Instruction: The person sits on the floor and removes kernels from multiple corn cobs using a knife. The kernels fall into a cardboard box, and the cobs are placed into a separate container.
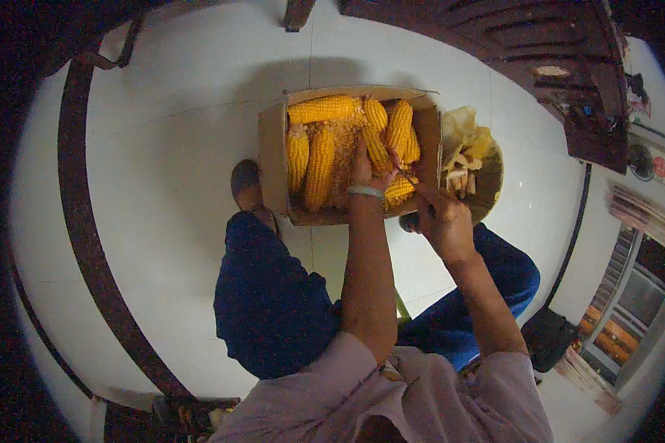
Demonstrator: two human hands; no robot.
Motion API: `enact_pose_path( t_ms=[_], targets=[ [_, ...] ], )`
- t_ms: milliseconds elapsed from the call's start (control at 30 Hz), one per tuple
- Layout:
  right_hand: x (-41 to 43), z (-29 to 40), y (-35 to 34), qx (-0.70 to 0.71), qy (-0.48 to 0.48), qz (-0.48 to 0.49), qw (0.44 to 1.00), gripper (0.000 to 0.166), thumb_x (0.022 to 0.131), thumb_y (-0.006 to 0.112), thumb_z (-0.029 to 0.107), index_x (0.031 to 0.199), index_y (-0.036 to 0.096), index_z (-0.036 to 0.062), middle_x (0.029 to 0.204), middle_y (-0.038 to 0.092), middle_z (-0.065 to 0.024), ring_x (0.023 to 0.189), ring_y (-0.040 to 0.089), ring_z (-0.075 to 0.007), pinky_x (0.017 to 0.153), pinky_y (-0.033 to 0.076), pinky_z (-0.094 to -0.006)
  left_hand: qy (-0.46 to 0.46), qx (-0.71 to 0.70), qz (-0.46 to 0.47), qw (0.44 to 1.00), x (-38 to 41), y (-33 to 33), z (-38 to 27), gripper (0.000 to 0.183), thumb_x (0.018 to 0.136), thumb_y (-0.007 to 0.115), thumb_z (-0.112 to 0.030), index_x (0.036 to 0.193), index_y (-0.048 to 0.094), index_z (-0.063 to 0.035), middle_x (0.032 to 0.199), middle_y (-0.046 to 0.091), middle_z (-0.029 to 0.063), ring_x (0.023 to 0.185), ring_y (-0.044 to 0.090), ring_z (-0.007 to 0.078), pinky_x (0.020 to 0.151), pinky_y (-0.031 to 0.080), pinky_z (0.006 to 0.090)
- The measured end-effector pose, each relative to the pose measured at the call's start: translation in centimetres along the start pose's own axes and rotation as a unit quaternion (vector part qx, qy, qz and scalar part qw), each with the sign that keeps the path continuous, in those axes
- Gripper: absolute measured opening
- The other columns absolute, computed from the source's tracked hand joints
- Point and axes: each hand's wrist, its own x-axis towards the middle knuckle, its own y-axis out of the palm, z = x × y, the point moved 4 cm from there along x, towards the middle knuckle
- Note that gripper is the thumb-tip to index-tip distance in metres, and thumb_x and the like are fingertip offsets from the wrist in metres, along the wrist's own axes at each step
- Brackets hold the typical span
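Observation:
A cardboard box [274, 160] of yellow corn cobs stands on the floor between my feet. My left hand [366, 169], with a pale bangle at the wrist, holds one corn cob [376, 149] tilted over the box. Several of its rows look bare. My right hand [446, 219] grips a thin dark tool [407, 178], perhaps a screwdriver or an awl, its shaft directed at the held cob; its handle is hidden in my fist. Whole cobs, among them a thick corn cob [320, 166], lie around a heap of loose kernels [344, 149].
Right of the box stands a round bin [493, 183] with a yellowish plastic bag [460, 127] and pale bare cobs [460, 180] inside. Dark wooden furniture [537, 50] stands at the upper right. A dark strip [77, 166] crosses the tiled floor [160, 183] at left.

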Motion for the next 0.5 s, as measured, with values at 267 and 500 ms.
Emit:
enact_pose_path(
  t_ms=[267,500],
  targets=[
    [-0.8,1.6,-1.5,0.004,-0.053,-0.011,0.999,0.014,0.079,0.061,0.004,0.093,0.065,0.0042,0.074,0.063,-0.0163,0.066,0.064,-0.0319,0.057,0.052,-0.0389,0.009,0.055,0.047,0.997,0.7,-0.1,-0.3,0.043,0.087,0.052,-0.050,0.095,0.057,-0.0085,0.078,0.062,0.0111,0.065,0.060,0.0265,0.057,0.050,0.0372],
    [-0.1,2.1,-1.3,-0.038,-0.076,0.012,0.996,0.014,0.078,0.062,0.006,0.093,0.065,0.0049,0.075,0.063,-0.0162,0.066,0.064,-0.0326,0.057,0.051,-0.0403,0.027,0.064,-0.035,0.997,0.4,0.6,-0.2,0.043,0.084,0.053,-0.052,0.083,0.054,-0.0094,0.066,0.059,0.0080,0.055,0.057,0.0260,0.048,0.042,0.0371]
  ],
)
